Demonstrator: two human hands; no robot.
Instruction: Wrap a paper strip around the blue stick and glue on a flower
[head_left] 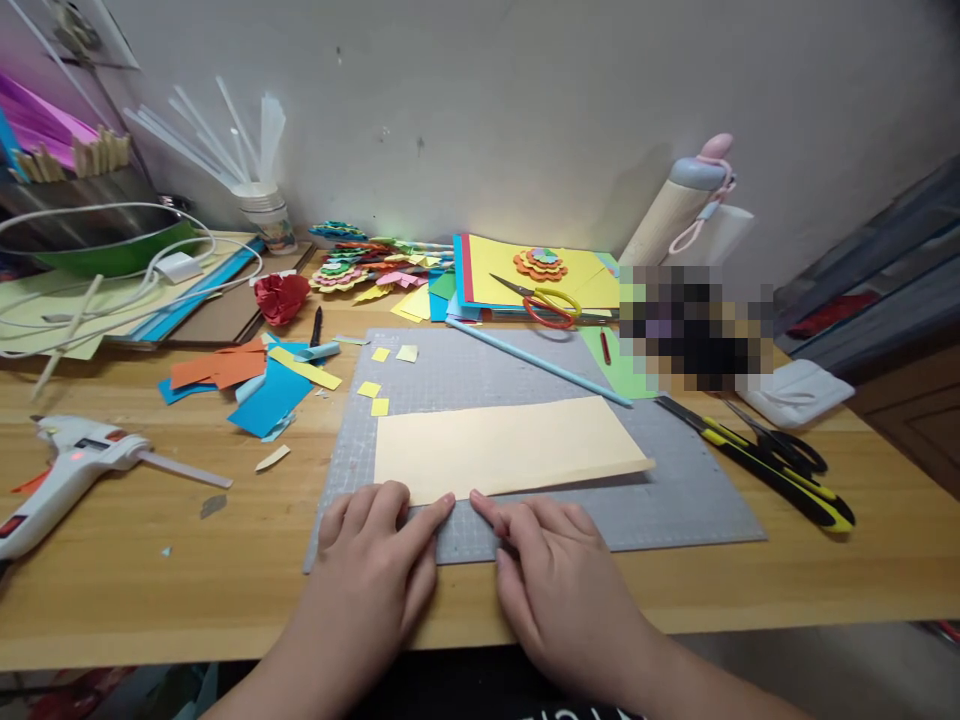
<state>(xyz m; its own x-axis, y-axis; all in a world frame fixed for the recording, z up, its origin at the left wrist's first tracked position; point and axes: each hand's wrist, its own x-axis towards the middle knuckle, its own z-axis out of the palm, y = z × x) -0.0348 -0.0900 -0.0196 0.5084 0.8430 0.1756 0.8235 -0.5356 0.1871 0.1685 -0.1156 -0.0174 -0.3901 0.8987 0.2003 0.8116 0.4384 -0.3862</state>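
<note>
A long cream sheet of paper (495, 445) lies across a grey cutting mat (697, 510), its right near corner lifted a little off the mat. At the sheet's near left edge, my left hand (382, 550) is closed, with curled fingers on the paper and the index fingertip pressing the edge. Just to its right, my right hand (555, 560) presses the same edge with its index fingertip, its other fingers curled in. My thumbs are partly hidden. Beyond the sheet, a pale blue paper tube (540, 362) rests slantwise on the mat.
Several yellow paper squares (369, 389) lie on the mat. Left are paper scraps (274, 395) and a hot glue gun (82, 465). A utility knife (772, 470) and black-handled scissors (787, 450) lie right. Yellow-and-red-handled scissors (551, 308) rest on coloured paper (487, 270) behind.
</note>
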